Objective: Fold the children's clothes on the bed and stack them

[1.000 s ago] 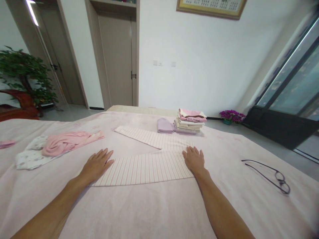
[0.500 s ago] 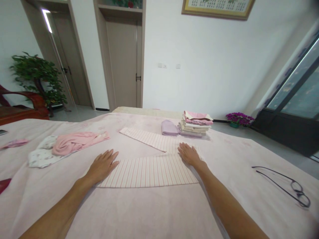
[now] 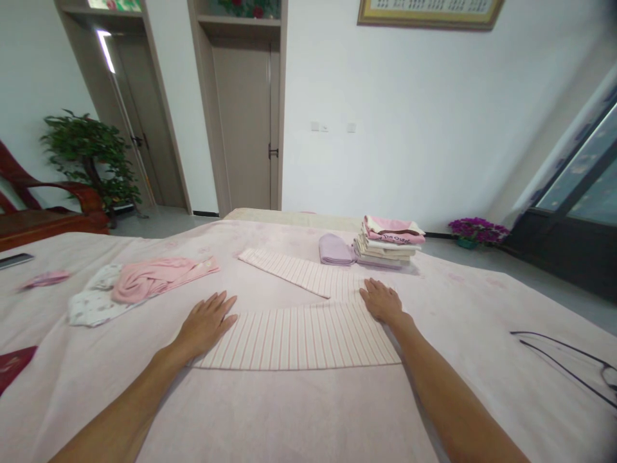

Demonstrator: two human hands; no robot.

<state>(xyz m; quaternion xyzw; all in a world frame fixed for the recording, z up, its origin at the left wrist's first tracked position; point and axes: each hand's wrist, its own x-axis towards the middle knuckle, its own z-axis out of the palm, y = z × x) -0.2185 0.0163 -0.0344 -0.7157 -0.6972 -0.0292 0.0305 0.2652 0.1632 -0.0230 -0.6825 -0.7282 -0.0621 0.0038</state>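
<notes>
Striped pants [image 3: 299, 337], cream with thin pink lines, lie flat with their two legs spread apart toward the left. My left hand [image 3: 206, 325] rests on the end of the near leg, palm down with fingers stretched out. Over at the waist end, my right hand [image 3: 382, 301] lies flat on the cloth, fingers extended and covering part of the waist. Neither hand grips anything. Just beyond the right hand stand a folded lilac garment [image 3: 336, 249] and a stack of folded clothes [image 3: 389, 241] with a pink printed piece on top.
A pale pink sheet [image 3: 289, 418] covers the surface. To the left lie a crumpled pink and white garment [image 3: 144, 283], a small pink item [image 3: 47, 279], a phone [image 3: 16, 260] and a dark red object [image 3: 15, 365]. Eyeglasses [image 3: 569, 360] lie at the right.
The view has turned slightly to the left, so everything appears shifted right and the glasses are partly cut off. Both hands stay flat on the pants, which keep their shape.
</notes>
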